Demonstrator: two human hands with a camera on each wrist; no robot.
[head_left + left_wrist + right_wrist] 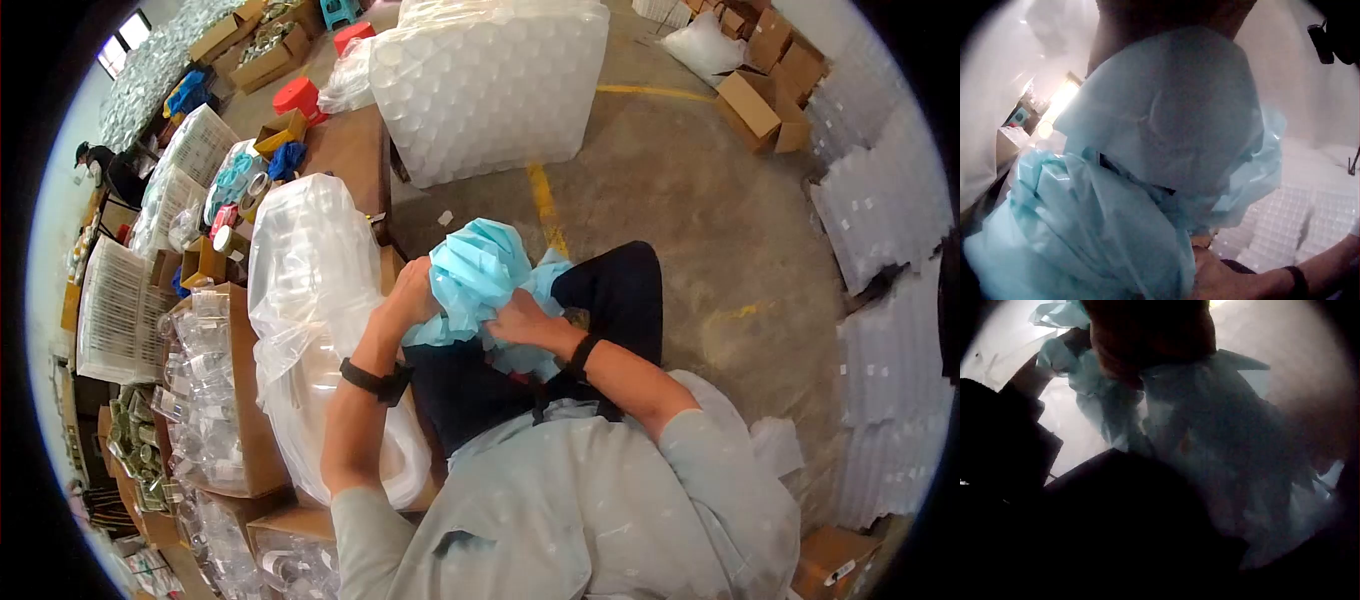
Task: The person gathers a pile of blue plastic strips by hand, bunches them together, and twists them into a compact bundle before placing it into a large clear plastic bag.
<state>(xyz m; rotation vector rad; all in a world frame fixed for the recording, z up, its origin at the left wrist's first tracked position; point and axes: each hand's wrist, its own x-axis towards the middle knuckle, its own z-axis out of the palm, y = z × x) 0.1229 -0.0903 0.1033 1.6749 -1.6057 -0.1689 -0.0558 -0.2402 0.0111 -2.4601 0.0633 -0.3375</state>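
Observation:
A crumpled light-blue plastic sheet (478,265) is bunched over the seated person's dark trousers (612,290). At its left side the left hand (410,290) grips an edge, its fingertips hidden by the folds. The right hand (522,322) pinches the sheet lower on the right, close above the lap. In the left wrist view the blue sheet (1085,231) fills the middle, with the right hand (1219,278) at its lower edge. The right wrist view is dark; there the right hand (1154,337) holds the sheet (1216,419), which hangs below it.
Clear plastic wrap (310,260) covers a long bundle on the left. Beside it stands a carton (255,400) of clear containers. A large wrapped block (490,90) stands ahead, and stacked clear packs (880,360) line the right. Another person (120,175) is at the far left.

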